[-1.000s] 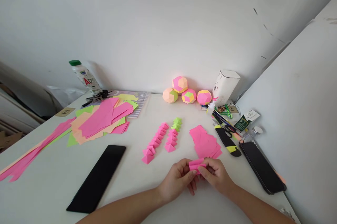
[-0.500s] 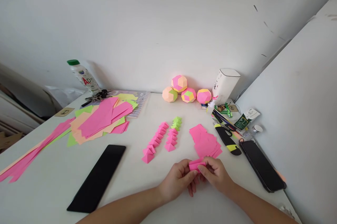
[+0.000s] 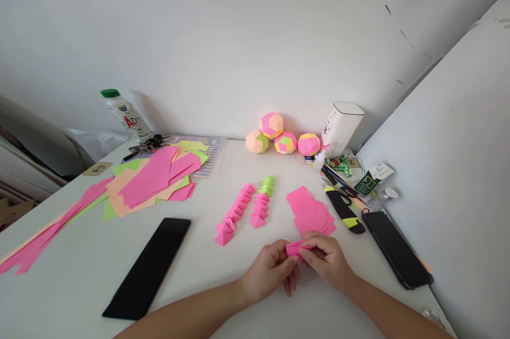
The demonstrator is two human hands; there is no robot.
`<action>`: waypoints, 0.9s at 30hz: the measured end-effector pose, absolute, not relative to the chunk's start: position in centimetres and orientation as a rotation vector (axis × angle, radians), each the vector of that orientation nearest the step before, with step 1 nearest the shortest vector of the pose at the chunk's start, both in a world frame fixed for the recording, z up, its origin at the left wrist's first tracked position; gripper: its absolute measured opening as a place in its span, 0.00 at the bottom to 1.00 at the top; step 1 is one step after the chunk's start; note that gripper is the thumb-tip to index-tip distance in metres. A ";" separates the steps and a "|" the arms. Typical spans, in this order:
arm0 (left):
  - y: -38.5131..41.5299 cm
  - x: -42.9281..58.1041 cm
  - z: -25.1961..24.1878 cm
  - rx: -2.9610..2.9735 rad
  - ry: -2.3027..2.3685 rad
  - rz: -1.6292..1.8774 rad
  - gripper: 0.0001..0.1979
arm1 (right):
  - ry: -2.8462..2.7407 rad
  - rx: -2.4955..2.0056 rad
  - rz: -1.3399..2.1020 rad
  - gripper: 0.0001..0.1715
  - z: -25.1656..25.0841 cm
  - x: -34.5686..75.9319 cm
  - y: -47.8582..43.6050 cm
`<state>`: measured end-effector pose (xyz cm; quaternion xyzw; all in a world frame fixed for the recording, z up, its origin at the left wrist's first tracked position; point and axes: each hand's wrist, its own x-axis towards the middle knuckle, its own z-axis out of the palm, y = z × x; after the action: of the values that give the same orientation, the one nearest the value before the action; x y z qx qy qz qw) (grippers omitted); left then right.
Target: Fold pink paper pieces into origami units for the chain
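Between my two hands is a small folded piece of pink paper (image 3: pixel 294 249), held just above the white table. My left hand (image 3: pixel 268 271) pinches its left end, thumb in front. My right hand (image 3: pixel 327 260) grips the right end with thumb and fingers, covering part of it. Just beyond my right hand lies a loose pile of pink paper pieces (image 3: pixel 309 210). To the left of that run two rows of folded paper units, one pink (image 3: pixel 239 207) and one pink and green (image 3: pixel 261 206).
Paper balls (image 3: pixel 285 143) sit by the wall beside a white container (image 3: pixel 342 124). A utility knife (image 3: pixel 345 210) and a phone (image 3: pixel 394 248) lie at right. A black flat slab (image 3: pixel 148 269), coloured paper sheets (image 3: pixel 147 177) and a bottle (image 3: pixel 128 116) are at left.
My right hand's fingers have shifted up and over the top edge of the pink paper. My left hand stays nearly where it was.
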<state>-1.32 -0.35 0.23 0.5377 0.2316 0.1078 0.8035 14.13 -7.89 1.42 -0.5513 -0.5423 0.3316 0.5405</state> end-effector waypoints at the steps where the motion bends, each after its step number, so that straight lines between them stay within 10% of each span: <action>1: -0.4 -1.3 0.2 1.151 0.501 0.235 0.19 | -1.262 -1.311 0.826 0.05 1.5 14.1 -7.9; 27: -0.7 -1.2 0.6 1.120 0.503 0.301 0.18 | -1.133 -1.422 0.919 0.11 0.6 13.9 -8.3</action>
<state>-1.23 -0.65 0.56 0.5236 0.2351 0.1409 0.8067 13.92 -8.26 0.62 -0.5942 -0.4736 0.3841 0.5245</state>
